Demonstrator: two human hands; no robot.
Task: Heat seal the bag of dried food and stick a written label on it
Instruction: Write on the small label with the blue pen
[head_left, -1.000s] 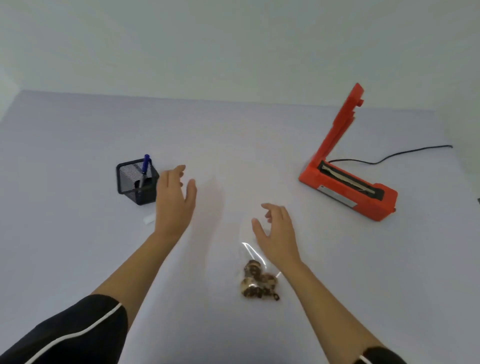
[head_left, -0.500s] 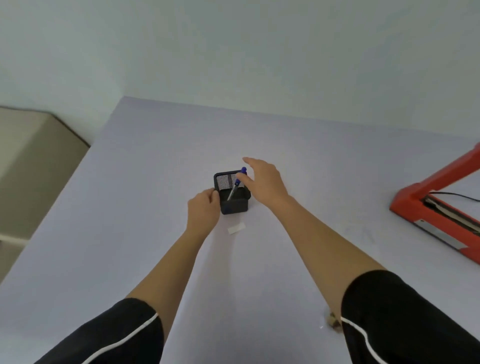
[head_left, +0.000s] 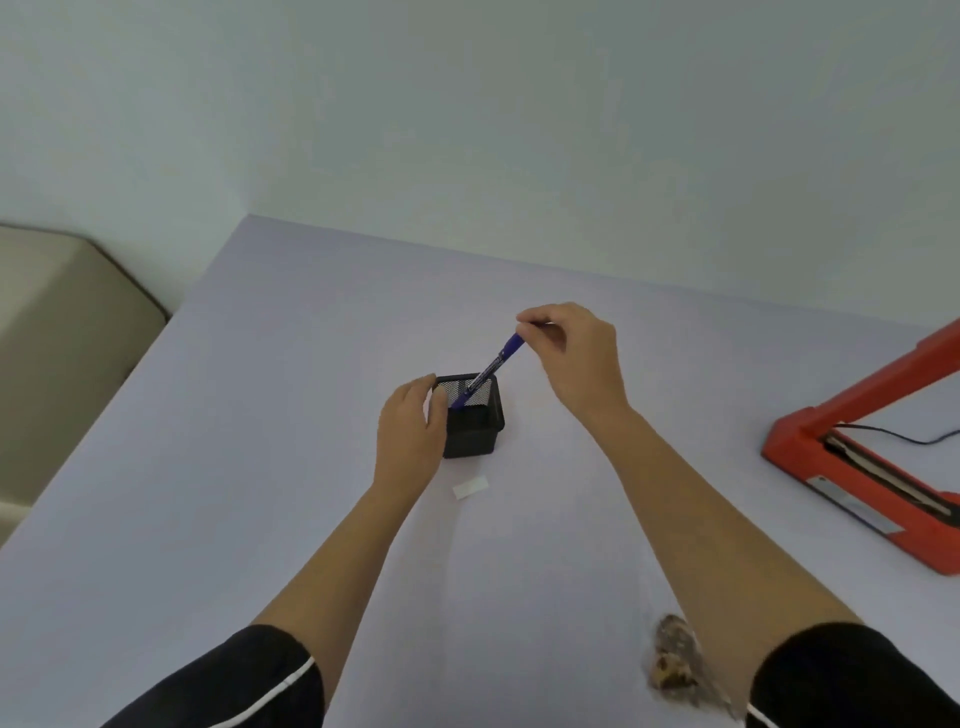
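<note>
My right hand (head_left: 576, 353) pinches the top of a blue pen (head_left: 493, 366), which slants up out of a black mesh pen holder (head_left: 475, 431); the pen's lower end is still inside it. My left hand (head_left: 410, 441) grips the holder's left side. A small white label (head_left: 471, 488) lies flat on the table just in front of the holder. The clear bag of dried food (head_left: 675, 662) lies at the lower right, partly hidden under my right arm. The orange heat sealer (head_left: 852, 467) stands at the right with its lid raised.
The lilac table (head_left: 260, 467) ends at a left edge, with a beige surface (head_left: 57, 332) beyond it. A black cord (head_left: 924, 439) runs from the sealer off to the right. A pale wall stands behind the table.
My right hand has closed on the pen's top and lifted it partway out of the holder. My left hand has taken hold of the holder's side. The view shifted slightly.
</note>
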